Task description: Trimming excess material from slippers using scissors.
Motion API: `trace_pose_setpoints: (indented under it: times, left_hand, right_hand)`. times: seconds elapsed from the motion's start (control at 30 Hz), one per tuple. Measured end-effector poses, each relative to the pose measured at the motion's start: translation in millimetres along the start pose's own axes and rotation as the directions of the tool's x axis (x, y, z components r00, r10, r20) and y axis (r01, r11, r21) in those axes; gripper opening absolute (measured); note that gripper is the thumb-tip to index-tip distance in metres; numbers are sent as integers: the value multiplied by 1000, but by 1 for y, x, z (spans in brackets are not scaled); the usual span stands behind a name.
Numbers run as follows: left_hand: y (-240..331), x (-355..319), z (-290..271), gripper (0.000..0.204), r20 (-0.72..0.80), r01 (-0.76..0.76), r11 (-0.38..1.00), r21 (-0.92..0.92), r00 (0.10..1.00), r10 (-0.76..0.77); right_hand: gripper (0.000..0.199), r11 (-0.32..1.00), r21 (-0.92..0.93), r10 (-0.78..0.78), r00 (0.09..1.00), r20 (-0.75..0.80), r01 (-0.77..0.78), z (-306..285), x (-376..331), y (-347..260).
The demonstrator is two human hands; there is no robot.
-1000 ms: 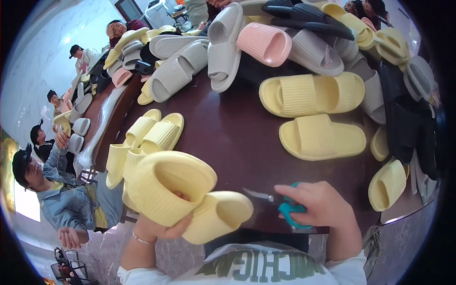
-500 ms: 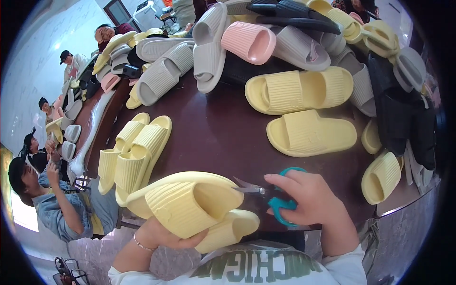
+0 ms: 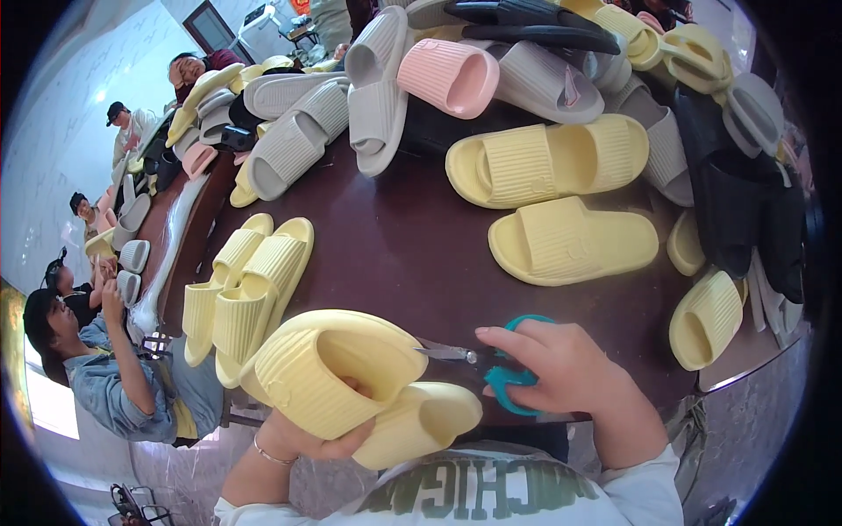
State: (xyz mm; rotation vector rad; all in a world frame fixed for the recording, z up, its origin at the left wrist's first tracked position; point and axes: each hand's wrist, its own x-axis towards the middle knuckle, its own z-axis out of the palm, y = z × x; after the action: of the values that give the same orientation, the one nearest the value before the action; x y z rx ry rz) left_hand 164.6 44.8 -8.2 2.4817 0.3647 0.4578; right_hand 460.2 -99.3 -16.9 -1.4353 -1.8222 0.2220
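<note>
My left hand (image 3: pixel 307 441) grips a yellow ribbed slide slipper (image 3: pixel 311 381) by its strap. A fingertip shows inside the foot opening, and the thumb lies along the strap's lower edge. Close below it, nearer my body, is a second yellow slipper (image 3: pixel 425 428); whether the two are joined is hidden. In my right hand (image 3: pixel 574 366) is a pair of scissors (image 3: pixel 509 379) with teal handles, fingers through the loops. The blades point left and meet the rim of the upper slipper's sole.
On the dark red table (image 3: pixel 386 250) a yellow pair (image 3: pixel 250 294) leans at left. Two yellow slippers (image 3: pixel 548 162) lie at right. Behind is a heap of grey (image 3: pixel 294 145), pink (image 3: pixel 447 77) and black slippers (image 3: pixel 719 184). A person in a denim jacket (image 3: pixel 114 386) works at far left.
The upper slipper has tipped in my left hand, turning its foot opening more toward me. The scissors have shifted slightly left, and their blades look closer together.
</note>
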Motion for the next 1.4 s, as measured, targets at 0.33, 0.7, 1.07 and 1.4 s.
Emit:
trace_pose_setpoints:
  times: [0.33, 0.7, 1.07, 1.4]
  left_hand:
    - [-2, -1, 1, 40, 43, -99, 987, 123, 995, 94]
    - [-4, 1, 2, 37, 43, -143, 979, 146, 989, 138]
    - [-12, -3, 8, 28, 198, -433, 756, 491, 900, 387]
    - [6, 21, -1, 26, 271, -600, 322, 733, 691, 670]
  right_hand:
    - [60, 1000, 18, 0, 999, 36, 0, 1, -1, 1]
    - [55, 999, 35, 12, 993, 118, -16, -3, -2, 1]
    - [65, 901, 411, 282, 906, -316, -137, 5, -12, 7]
    - [66, 959, 225, 179, 984, -7, -173, -9, -4, -3]
